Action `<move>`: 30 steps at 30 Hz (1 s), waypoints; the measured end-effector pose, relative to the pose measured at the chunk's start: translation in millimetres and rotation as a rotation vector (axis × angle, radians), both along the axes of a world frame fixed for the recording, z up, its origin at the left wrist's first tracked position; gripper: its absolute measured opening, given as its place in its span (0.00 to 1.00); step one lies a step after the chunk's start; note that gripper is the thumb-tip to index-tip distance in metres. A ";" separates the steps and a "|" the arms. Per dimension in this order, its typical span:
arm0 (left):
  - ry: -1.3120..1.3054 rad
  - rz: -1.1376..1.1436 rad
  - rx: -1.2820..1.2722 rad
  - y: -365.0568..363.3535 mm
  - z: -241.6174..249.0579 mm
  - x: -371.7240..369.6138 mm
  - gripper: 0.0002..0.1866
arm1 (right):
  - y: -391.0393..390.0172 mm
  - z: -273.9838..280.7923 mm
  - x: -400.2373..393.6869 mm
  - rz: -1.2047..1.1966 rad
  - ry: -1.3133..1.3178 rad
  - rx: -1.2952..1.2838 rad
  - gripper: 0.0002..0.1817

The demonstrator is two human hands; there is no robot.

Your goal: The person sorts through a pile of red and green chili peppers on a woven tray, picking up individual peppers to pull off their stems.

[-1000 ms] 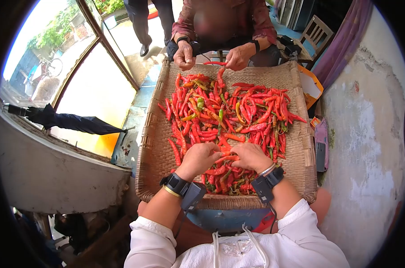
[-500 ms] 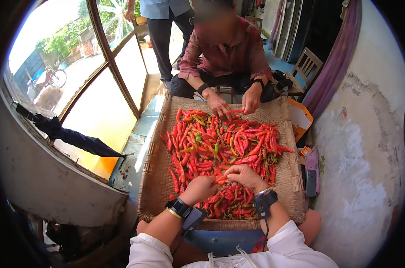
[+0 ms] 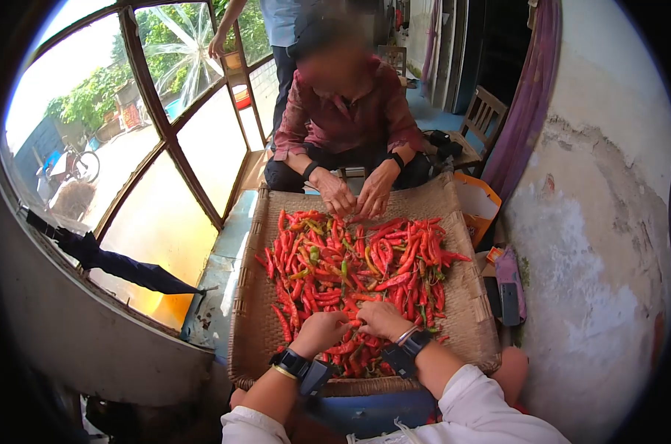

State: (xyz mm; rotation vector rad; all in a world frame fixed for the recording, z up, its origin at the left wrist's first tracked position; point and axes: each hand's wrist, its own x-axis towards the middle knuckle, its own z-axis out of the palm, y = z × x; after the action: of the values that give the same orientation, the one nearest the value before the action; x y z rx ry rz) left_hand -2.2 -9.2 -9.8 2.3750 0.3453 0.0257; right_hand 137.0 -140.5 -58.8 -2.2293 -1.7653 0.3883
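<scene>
Red chili peppers [image 3: 335,259], with several green and orange ones among them, lie heaped in a shallow woven basket [image 3: 248,325]. At the near side of the heap, my left hand [image 3: 322,331] is closed with its fingertips on a red chili pepper [image 3: 354,323]. My right hand [image 3: 382,321] is pinched at the other end of that same pepper, close to the left fingertips. More peppers [image 3: 354,357] lie below my hands, near the basket's front rim. Both my wrists carry dark strapped devices.
Across the basket, a seated person's hands [image 3: 354,196] meet over the far edge of the heap. Another person stands behind. A folded umbrella [image 3: 128,265] leans along the window side at left. An orange box [image 3: 474,205] and a wooden chair [image 3: 487,118] are at right.
The camera view has shifted, so the basket sits lower in the picture. My hands remain together at the pepper. The other person's hands have drawn closer together.
</scene>
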 end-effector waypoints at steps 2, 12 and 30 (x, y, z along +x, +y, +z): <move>-0.007 -0.026 0.003 0.8 -0.1 2.8 0.12 | 1.6 3.6 -3.0 -0.026 -0.053 0.001 0.14; 0.052 -0.045 0.076 -2.8 5.9 1.6 0.12 | 4.0 8.7 -33.5 0.229 0.066 -0.115 0.17; -0.122 -0.078 0.072 1.6 -0.2 1.7 0.11 | 7.2 -2.3 -15.0 -0.065 0.376 0.414 0.10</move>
State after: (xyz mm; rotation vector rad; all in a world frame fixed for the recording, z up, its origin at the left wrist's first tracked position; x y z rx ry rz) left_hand -0.6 -7.6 -10.0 2.4426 0.1959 0.1484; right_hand 122.0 -133.4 -61.1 -1.7827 -1.4215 0.3606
